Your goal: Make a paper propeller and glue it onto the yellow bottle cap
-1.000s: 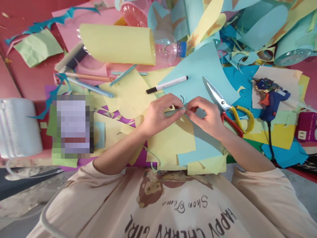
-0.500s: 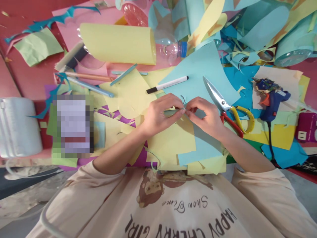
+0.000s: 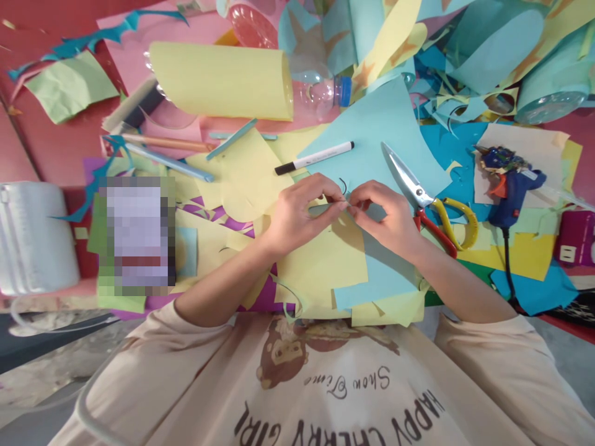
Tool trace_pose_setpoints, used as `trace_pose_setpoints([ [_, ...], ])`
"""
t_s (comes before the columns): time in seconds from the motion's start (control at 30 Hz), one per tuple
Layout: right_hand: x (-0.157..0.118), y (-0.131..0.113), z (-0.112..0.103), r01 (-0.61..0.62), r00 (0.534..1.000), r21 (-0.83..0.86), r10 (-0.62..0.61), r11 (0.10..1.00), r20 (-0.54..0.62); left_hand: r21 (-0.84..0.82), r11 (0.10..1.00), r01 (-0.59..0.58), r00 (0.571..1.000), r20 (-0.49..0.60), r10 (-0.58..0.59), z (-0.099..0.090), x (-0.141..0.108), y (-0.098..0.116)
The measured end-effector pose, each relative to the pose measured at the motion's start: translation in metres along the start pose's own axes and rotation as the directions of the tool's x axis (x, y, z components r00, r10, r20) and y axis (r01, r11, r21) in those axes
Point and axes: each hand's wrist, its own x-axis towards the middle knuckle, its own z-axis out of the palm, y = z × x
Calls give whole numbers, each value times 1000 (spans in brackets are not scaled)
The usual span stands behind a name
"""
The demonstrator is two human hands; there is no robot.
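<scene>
My left hand (image 3: 297, 214) and my right hand (image 3: 385, 214) meet at the middle of the table, fingertips pinched together on a small light-blue paper piece (image 3: 331, 209). The piece is narrow and mostly hidden by my fingers. Under my hands lie yellow sheets (image 3: 320, 266) and a light-blue sheet (image 3: 376, 130). A black-capped white marker (image 3: 313, 158) lies just beyond my left hand. Scissors (image 3: 427, 201) with yellow and red handles lie open to the right of my right hand.
A blue glue gun (image 3: 511, 186) with its cord sits at the right. A plastic bottle wrapped in yellow paper (image 3: 223, 83) lies at the back. A white roll (image 3: 32, 238) stands at the left edge. Paper scraps cover the back right; pencils (image 3: 162, 145) lie at the back left.
My fingers have shifted slightly on the small paper piece; both hands stay in the same place. Nothing else has moved.
</scene>
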Motion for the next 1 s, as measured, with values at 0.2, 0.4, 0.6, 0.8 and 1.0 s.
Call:
trace_pose_setpoints([
  [0.2, 0, -2, 0, -23, 1000, 17, 23, 1000, -2, -15, 999, 29, 1000, -7, -29, 0, 1, 2],
  [0.4, 1, -7, -3, -44, 994, 81, 52, 996, -99, -10, 998, 56, 998, 30, -55, 2, 1, 1],
  [0.6, 1, -7, -4, -41, 997, 121, 48, 992, -60, -30, 999, 26, 988, 153, -21, 2, 0, -1],
  [0.8, 1, -4, -3, -24, 998, 132, 33, 991, -61, 3, 999, 40, 985, 166, -40, 1, -1, 0],
  [1.0, -1, -6, -3, -140, 987, 186, 151, 972, -47, 23, 999, 36, 991, 130, -39, 2, 0, 1],
])
